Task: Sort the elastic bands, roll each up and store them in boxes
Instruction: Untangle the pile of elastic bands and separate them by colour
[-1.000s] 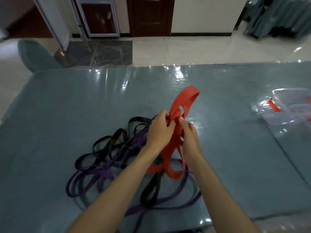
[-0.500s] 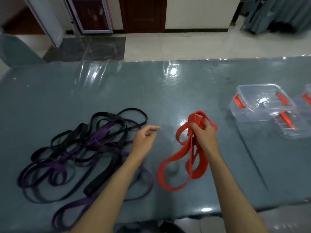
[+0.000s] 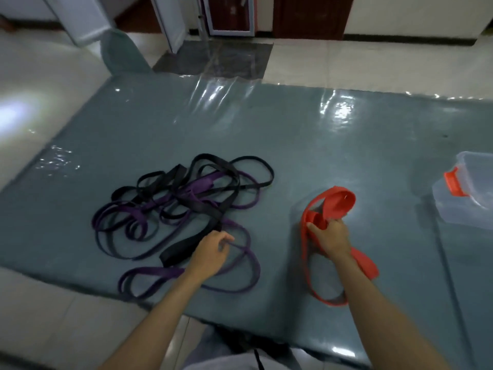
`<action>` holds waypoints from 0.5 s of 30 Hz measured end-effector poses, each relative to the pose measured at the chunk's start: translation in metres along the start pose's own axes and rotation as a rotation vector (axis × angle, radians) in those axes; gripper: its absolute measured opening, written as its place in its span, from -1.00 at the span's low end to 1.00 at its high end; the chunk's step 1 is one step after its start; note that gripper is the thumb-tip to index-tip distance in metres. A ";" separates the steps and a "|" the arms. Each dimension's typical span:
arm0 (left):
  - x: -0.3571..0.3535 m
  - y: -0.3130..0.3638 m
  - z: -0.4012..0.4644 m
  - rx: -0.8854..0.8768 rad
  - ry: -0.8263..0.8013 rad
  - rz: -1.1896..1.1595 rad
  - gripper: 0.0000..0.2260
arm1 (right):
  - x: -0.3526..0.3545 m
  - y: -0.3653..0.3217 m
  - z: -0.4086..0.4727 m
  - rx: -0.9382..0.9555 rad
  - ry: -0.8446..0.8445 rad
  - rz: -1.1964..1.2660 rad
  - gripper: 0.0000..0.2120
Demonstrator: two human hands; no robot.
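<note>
Right hand (image 3: 330, 237) gripping bunched red band (image 3: 337, 202) near table's (image 3: 293, 140) front edge, left hand (image 3: 210, 253) now lowered from mid-air, pinching purple band (image 3: 248, 259) at tangled pile (image 3: 176, 201), clear box (image 3: 466, 206) at right edge, contents indiscernible.

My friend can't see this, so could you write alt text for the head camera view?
A person's right hand grips a red elastic band, while the left hand touches a purple band beside a black-and-purple tangle. A clear box stands right.
</note>
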State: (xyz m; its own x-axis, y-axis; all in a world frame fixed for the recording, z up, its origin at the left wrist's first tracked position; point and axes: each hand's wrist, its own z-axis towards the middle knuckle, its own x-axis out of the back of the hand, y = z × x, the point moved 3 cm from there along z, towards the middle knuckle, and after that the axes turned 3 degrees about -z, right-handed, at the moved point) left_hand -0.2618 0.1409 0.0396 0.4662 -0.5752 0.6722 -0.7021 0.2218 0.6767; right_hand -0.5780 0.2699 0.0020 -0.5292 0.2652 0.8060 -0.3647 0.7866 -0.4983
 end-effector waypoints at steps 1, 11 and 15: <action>0.002 -0.012 -0.003 0.020 0.004 -0.003 -0.80 | -0.001 -0.009 -0.001 0.023 0.087 -0.042 -0.51; 0.079 -0.119 0.004 0.204 0.208 -0.067 -0.81 | -0.059 -0.115 -0.026 0.529 -0.024 0.068 -0.90; 0.121 -0.163 0.023 0.294 0.274 -0.044 -0.77 | -0.111 -0.147 -0.052 0.517 -0.208 0.023 -0.86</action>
State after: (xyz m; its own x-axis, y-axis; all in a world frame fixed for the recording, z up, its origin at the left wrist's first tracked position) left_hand -0.1028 0.0173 0.0036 0.5977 -0.3389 0.7266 -0.7838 -0.0563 0.6184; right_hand -0.4257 0.1535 0.0026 -0.6622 0.1220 0.7393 -0.6522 0.3920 -0.6488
